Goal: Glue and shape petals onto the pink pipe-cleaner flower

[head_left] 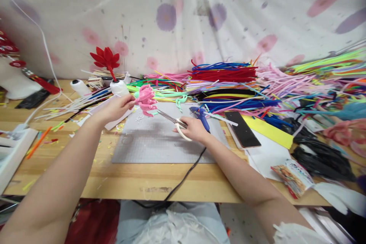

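Observation:
My left hand (125, 103) is closed on the base of a pink flower (146, 100), which looks made of fuzzy pipe cleaners. The flower is tilted, its petals facing right over the back left of the grey cutting mat (160, 146). A pair of scissors (180, 125) with cream handles is in my right hand (196, 129), fingers wrapped round the grips. Their blades point left, tips close to the flower's petals; whether they touch it I cannot tell. Behind my right hand lies a blue glue gun (202, 117). A pale green curled piece (181, 101) rests at the mat's back edge.
Bundles of coloured pipe cleaners (225, 74) line the back. A red flower (105, 60) stands in a white thread spool (119, 88). On the right are a phone (242, 129), yellow card (267, 131) and a snack packet (294, 177). A black cord (185, 177) crosses the front edge.

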Available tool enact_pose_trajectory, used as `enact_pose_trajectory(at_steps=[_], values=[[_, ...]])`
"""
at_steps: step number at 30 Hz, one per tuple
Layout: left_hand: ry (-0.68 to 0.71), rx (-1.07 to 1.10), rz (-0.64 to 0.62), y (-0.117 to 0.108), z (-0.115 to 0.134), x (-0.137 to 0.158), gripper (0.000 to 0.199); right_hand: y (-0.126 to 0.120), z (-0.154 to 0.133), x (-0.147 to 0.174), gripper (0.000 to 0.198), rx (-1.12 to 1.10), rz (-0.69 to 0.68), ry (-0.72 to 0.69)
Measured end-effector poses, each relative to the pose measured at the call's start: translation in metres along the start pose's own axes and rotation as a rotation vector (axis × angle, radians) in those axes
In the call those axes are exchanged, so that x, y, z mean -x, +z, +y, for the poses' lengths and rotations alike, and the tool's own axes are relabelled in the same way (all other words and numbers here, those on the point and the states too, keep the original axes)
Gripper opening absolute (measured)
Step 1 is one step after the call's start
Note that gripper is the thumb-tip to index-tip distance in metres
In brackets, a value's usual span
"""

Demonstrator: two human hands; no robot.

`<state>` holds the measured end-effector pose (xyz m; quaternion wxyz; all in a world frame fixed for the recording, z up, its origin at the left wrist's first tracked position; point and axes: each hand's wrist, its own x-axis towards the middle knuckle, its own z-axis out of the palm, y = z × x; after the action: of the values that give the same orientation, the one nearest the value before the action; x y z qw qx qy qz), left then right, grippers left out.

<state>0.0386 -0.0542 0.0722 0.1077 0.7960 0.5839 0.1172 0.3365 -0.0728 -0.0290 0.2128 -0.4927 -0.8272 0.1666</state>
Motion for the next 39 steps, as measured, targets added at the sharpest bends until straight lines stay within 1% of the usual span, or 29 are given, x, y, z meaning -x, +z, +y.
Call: enact_pose_trajectory(at_steps=[3,6,10,13,17,21,24,27,29,32,34,36,37,39], values=[[-0.02,-0.042,0.007,0.005,0.004,-0.001,0.025,-0.001,0.001,0.002,0.04,-0.006,-0.051,-0.045],[-0.045,-0.081,0.029,0.01,0.004,-0.002,0.026,0.0,0.006,0.001,0.042,-0.04,-0.137,-0.065],[-0.07,-0.137,0.039,0.016,0.003,-0.004,0.028,-0.002,0.009,-0.002,0.043,-0.059,-0.208,-0.034],[-0.096,-0.175,0.039,0.019,0.005,-0.006,0.028,-0.006,0.003,-0.007,0.042,-0.068,-0.259,0.007],[-0.121,-0.218,0.052,0.02,0.01,-0.005,0.029,-0.011,-0.006,-0.012,0.047,-0.103,-0.3,0.022],[-0.138,-0.267,0.06,0.021,0.012,-0.004,0.029,-0.012,-0.006,-0.013,0.048,-0.139,-0.359,-0.034],[-0.177,-0.318,0.076,0.021,0.012,-0.004,0.03,-0.013,-0.001,-0.011,0.048,-0.033,-0.401,-0.091],[-0.214,-0.359,0.091,0.021,0.015,-0.004,0.031,-0.012,0.001,-0.008,0.047,0.168,-0.371,-0.109],[-0.24,-0.385,0.106,0.021,0.019,-0.004,0.032,-0.011,0.002,-0.006,0.042,0.275,-0.355,-0.132],[-0.291,-0.401,0.158,0.021,0.026,-0.002,0.034,-0.013,0.001,-0.004,0.033,0.359,-0.352,-0.183],[-0.319,-0.377,0.184,0.02,0.03,0.0,0.037,-0.016,-0.001,-0.003,0.036,0.323,-0.365,-0.215],[-0.34,-0.336,0.191,0.019,0.033,0.0,0.038,-0.019,-0.005,-0.006,0.036,0.219,-0.34,-0.216],[-0.349,-0.315,0.192,0.018,0.034,0.0,0.038,-0.019,-0.008,-0.009,0.034,0.143,-0.302,-0.188],[-0.361,-0.282,0.191,0.017,0.037,-0.001,0.037,-0.014,-0.016,-0.019,0.028,-0.08,-0.205,-0.067]])
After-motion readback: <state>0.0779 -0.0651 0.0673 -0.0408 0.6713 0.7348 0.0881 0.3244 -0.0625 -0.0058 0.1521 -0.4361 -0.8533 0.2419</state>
